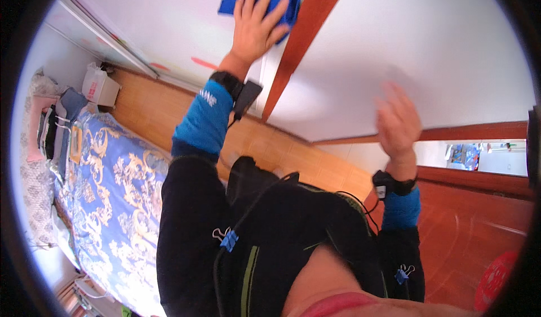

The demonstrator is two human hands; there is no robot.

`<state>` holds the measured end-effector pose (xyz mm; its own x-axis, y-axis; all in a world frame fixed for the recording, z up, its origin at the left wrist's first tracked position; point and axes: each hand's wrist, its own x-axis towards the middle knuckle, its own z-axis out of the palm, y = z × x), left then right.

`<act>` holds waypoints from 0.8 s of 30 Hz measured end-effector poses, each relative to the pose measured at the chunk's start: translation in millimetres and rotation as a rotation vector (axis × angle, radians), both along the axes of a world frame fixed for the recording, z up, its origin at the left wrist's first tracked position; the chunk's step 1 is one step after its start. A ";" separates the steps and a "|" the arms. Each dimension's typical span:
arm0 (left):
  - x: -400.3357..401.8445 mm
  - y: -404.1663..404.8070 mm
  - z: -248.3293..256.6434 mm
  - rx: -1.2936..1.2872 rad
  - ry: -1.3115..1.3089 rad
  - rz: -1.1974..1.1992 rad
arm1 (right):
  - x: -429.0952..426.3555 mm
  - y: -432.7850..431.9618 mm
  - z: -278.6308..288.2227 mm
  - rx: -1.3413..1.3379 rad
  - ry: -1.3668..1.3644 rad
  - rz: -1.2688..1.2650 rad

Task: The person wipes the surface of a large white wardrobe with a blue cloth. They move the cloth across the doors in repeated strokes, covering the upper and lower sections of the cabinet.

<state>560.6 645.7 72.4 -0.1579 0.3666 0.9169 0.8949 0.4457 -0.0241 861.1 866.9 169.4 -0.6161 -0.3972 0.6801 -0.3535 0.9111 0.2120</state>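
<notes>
My left hand [255, 27] lies with spread fingers on a blue cloth [230, 0], pressing it against a white sliding door panel [160, 17] beside a reddish-brown wooden frame post [310, 34]. Over on the right, my right hand [397, 118] is raised in front of a white wall [422, 55], blurred, with nothing seen in it; whether it touches the wall I cannot tell. Both wrists wear black straps with small devices and cables.
A bed with a blue and gold patterned cover [114, 182] stands at the left, folded clothes [53, 127] at its far end. A white box [103, 89] sits on the wooden floor [143, 101]. A reddish-brown door [469, 232] is at the right, near a doorway.
</notes>
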 end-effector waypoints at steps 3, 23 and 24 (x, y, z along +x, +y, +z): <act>8.9 -21.5 -15.3 -0.123 -0.131 -0.041 | -78.7 -56.1 10.6 0.019 -0.038 0.134; -67.8 -253.4 -91.1 0.007 -0.715 -0.165 | -242.1 -150.0 -33.0 0.764 -0.323 -0.101; -66.4 -280.6 -105.6 0.010 -0.766 -0.084 | -241.9 -149.3 -42.3 0.796 -0.315 -0.088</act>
